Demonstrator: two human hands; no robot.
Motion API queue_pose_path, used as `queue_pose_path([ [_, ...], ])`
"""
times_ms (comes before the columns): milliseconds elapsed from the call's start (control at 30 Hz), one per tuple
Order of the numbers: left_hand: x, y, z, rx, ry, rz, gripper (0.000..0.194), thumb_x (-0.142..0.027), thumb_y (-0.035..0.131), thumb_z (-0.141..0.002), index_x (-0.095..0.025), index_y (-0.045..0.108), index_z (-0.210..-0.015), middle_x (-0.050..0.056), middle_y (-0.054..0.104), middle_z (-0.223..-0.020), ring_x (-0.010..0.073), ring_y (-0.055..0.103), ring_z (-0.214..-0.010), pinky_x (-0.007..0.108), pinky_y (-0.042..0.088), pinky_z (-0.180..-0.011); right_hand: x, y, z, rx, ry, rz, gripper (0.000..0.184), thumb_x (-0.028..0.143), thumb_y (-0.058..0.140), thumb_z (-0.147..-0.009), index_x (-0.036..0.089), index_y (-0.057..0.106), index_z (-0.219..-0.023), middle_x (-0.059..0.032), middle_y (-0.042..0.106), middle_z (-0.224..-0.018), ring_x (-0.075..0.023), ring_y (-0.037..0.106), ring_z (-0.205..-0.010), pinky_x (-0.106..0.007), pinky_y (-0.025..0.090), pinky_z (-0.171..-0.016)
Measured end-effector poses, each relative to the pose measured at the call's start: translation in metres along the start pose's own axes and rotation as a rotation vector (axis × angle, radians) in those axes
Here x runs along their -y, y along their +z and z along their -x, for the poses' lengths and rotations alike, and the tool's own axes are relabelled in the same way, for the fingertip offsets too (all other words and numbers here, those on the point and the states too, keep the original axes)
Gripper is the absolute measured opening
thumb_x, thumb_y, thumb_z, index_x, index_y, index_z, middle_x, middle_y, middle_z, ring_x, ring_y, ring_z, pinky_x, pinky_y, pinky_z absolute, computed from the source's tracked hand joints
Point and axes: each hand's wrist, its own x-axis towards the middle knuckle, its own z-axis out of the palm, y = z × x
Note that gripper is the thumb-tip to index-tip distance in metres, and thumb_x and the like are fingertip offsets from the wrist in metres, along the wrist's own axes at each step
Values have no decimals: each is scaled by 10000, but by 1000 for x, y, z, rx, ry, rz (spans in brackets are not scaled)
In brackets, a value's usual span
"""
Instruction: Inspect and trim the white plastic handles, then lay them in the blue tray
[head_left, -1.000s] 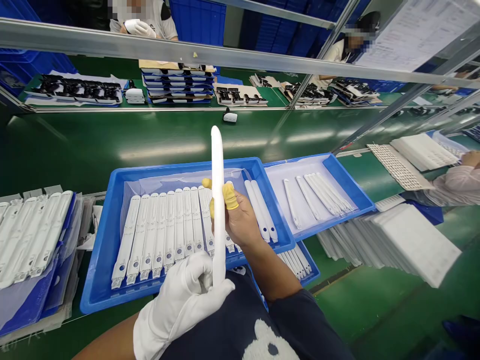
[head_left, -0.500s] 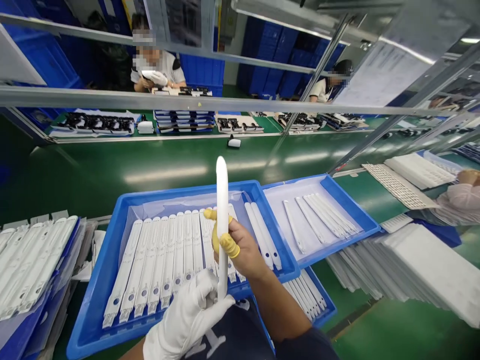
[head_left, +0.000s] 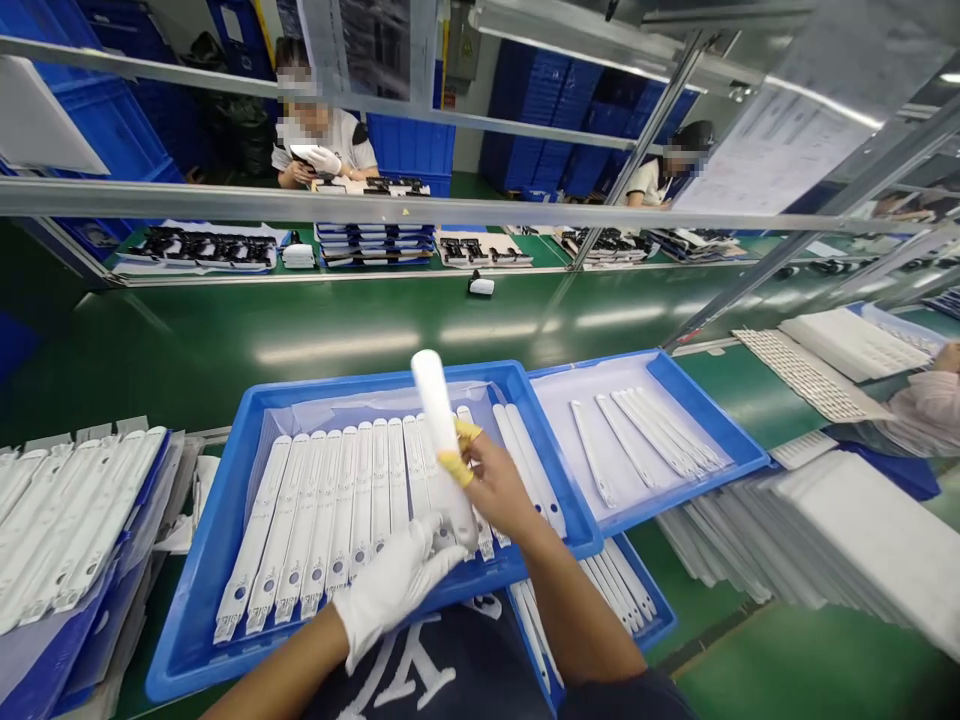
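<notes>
A long white plastic strip (head_left: 435,410) with a rounded top end is held up in front of me, tilted with its top to the left. My right hand (head_left: 499,480), bare except for yellow finger cots, pinches it around the middle. At its lower end is my left hand (head_left: 401,580) in a white glove, thumb and fingers closed about that end. Beneath both hands lies a blue tray (head_left: 251,480) lined with thin white sheet. Several similar white strips (head_left: 326,500) stand side by side in it, with holes near their lower ends.
A second blue tray (head_left: 559,400) with several strips adjoins on the right, and another tray (head_left: 652,625) sits lower. Stacked strips (head_left: 82,520) are at left, foam sheets (head_left: 862,530) at right. Beyond the metal rail (head_left: 480,207), co-workers sit behind black parts. A small white-and-black part (head_left: 481,287) lies on the green surface.
The strip has turned from nearly upright, edge towards me, to leaning left with its broad face showing. Its top has dropped slightly, and both hands have shifted a little to the right.
</notes>
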Motion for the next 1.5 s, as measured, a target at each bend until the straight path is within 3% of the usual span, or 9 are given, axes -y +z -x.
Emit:
queue_pose_path([
  [133, 11, 10, -24, 135, 22, -255, 434, -324, 520, -985, -129, 526, -1373, 167, 724, -1193, 277, 722, -1074, 434, 589, -941, -47, -11, -22, -80, 337, 505, 351, 246, 505, -1010, 93, 560, -1322, -147, 690, -1115, -222, 654, -974, -377, 514, -893],
  [267, 21, 37, -57, 255, 142, -402, 467, -298, 568, -963, -181, 524, -1413, 159, 588, -1458, 301, 532, -1378, 486, 420, -1165, -81, -11, -28, -11, 494, 658, 340, 311, 610, -982, 148, 597, -1281, -110, 658, -1218, -232, 667, -1046, -443, 564, -908],
  [600, 40, 67, -93, 354, 186, -643, 389, -298, 581, -977, -252, 610, -1363, 127, 551, -1511, 355, 389, -1475, 669, 211, -1213, -90, -15, -20, -29, 536, 902, 366, 316, 636, -968, 169, 593, -1301, -115, 602, -1334, -258, 632, -1146, -466, 569, -929],
  [800, 27, 57, -78, 266, 107, -518, 459, -270, 612, -944, -165, 569, -1389, 177, 508, -1539, 340, 384, -1483, 572, 231, -1245, -88, -15, -19, -117, 521, 888, 286, 237, 634, -956, 121, 619, -1217, -130, 630, -1254, -249, 646, -1091, -423, 569, -888],
  [1000, -7, 35, -44, 111, -28, -266, 588, -429, 498, -999, -158, 383, -1508, 194, 570, -1462, 304, 542, -1365, 462, 475, -1091, -42, -41, -15, -188, 345, 693, 373, 101, 516, -883, 47, 538, -1251, -240, 586, -1243, -288, 652, -1049, -431, 534, -923],
  [1067, -24, 26, -30, 152, -95, -99, 521, -478, 418, -1024, -165, 464, -1437, 146, 722, -1197, 256, 714, -1057, 369, 575, -862, -21, -41, -9, -185, 230, 534, 396, 149, 506, -892, 124, 505, -1287, -158, 608, -1231, -226, 659, -1005, -380, 553, -907],
  [1167, -42, 13, -7, 323, -295, 275, 512, -571, 359, -1017, -176, 617, -1216, 52, 735, -885, 147, 645, -602, 249, 493, -560, 5, -30, 6, -165, 2, -19, 377, 208, 501, -899, 189, 482, -1275, -112, 624, -1216, -201, 647, -1031, -347, 569, -859],
  [1300, -41, 4, 18, 302, -359, 372, 522, -639, 413, -978, -181, 662, -1004, 21, 673, -822, 99, 534, -527, 231, 477, -570, 27, -20, 22, 140, -119, -593, 311, 265, 545, -945, 216, 517, -1251, -80, 665, -1159, -174, 673, -994, -341, 551, -884],
  [1500, -35, -6, 31, 264, -335, 333, 540, -687, 425, -954, -196, 647, -928, -8, 572, -691, 124, 509, -559, 244, 483, -589, 41, -14, 28, 388, -27, -834, 470, 585, 543, -964, 180, 651, -1176, -109, 710, -1107, -193, 707, -946, -372, 545, -895],
])
